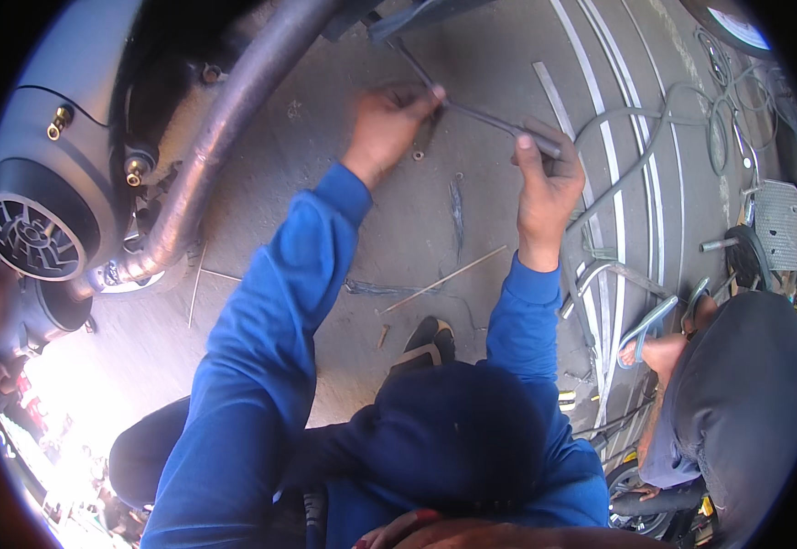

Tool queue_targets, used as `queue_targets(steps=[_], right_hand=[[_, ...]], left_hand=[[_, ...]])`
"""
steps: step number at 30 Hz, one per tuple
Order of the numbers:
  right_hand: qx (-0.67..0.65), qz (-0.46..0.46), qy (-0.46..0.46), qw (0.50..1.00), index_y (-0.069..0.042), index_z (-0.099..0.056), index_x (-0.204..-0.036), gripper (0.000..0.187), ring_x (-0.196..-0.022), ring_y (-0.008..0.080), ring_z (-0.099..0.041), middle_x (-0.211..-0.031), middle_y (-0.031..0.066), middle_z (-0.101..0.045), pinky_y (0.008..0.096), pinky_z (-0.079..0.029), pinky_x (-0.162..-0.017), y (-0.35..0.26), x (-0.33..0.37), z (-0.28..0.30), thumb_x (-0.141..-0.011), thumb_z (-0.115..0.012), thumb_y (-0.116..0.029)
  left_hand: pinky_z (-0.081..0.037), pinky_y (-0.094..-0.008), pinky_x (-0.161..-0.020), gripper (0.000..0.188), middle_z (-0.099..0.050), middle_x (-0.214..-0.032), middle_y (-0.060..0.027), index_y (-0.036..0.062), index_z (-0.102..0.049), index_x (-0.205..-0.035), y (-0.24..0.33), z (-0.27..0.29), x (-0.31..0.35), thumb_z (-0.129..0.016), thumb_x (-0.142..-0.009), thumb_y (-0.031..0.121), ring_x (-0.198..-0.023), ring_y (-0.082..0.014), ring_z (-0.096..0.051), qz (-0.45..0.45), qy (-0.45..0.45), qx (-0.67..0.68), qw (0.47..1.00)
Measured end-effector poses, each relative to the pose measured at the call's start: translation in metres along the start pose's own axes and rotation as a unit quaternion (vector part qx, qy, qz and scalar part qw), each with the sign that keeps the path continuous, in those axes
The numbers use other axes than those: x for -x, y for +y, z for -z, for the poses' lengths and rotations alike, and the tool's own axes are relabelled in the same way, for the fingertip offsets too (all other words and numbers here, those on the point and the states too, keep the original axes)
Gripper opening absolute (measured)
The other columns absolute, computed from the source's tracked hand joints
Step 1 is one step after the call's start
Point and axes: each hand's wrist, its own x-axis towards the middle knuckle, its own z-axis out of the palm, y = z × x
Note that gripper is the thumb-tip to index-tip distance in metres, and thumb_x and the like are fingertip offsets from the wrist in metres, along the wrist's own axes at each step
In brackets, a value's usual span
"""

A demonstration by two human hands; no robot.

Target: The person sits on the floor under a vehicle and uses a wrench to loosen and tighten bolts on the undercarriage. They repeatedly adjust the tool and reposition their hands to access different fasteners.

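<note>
A thin dark metal rod (pixel 483 116), possibly a long-handled wrench, stretches between my two hands. It appears bent near my left fingertips, and its far part runs up to the dark parts at the top edge. My left hand (pixel 387 133), slightly blurred, pinches it at the bend. Thumb and fingers of my right hand (pixel 549 194) close around the thicker right end. To the left of my hands, a brownish exhaust pipe (pixel 204 151) slants past a grey scooter engine cover (pixel 43 224) with a round vented cap.
Another person's dark-clothed knee (pixel 746 384) and sandalled foot (pixel 659 348) are at the right. Long pale metal strips (pixel 632 119) and a grey hose (pixel 636 112) lie on the floor. A thin stick (pixel 444 279) and small nut (pixel 419 156) lie below my hands.
</note>
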Motion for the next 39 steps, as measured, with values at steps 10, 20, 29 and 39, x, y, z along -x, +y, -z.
queue_targets(steps=[10,20,29,39], right_hand=[[-0.043,-0.298,-0.076,0.951,0.001,-0.060,-0.106,0.032,-0.068,0.0114,-0.056,-0.083,0.0066,-0.064,0.0248,-0.044,-0.061,0.059,0.054,0.028,-0.094,-0.057,-0.028],[0.070,-0.202,-0.021,0.977,0.001,-0.055,-0.109,0.022,-0.055,0.0076,-0.048,-0.084,0.0068,-0.065,0.0213,-0.037,-0.047,0.022,0.060,0.053,-0.089,-0.061,-0.008],[0.156,-0.132,-0.059,0.977,0.001,-0.052,-0.110,0.021,-0.054,0.0048,-0.045,-0.083,0.0063,-0.063,0.0196,-0.035,-0.047,-0.020,0.044,0.060,-0.092,-0.057,-0.007],[0.067,-0.146,-0.027,0.987,0.004,-0.048,-0.115,0.025,-0.051,0.0046,-0.042,-0.084,0.0115,-0.065,0.0188,-0.033,-0.045,-0.026,0.051,0.057,-0.092,-0.055,-0.004]], left_hand=[[-0.048,-0.0262,-0.073,0.034,-0.067,-0.087,-0.0093,-0.0043,-0.066,-0.104,-0.052,-0.044,0.090,-0.065,-0.089,0.026,-0.078,-0.0142,-0.061,0.139,-0.131,0.030,0.981],[-0.048,-0.0302,-0.069,0.030,-0.067,-0.080,-0.0098,-0.0044,-0.065,-0.100,-0.063,0.063,0.071,-0.063,-0.087,0.022,-0.071,-0.0171,-0.061,0.080,0.056,-0.108,0.989],[-0.049,-0.0294,-0.067,0.026,-0.066,-0.093,-0.0103,-0.0047,-0.066,-0.098,-0.064,0.053,0.054,-0.066,-0.086,0.018,-0.073,-0.0155,-0.062,0.062,0.104,-0.058,0.991],[-0.050,-0.0352,-0.088,0.062,-0.057,-0.119,-0.0159,0.0015,-0.036,-0.137,-0.040,0.068,0.035,-0.067,-0.084,0.013,-0.105,-0.0252,-0.060,-0.115,0.027,-0.173,0.978]])
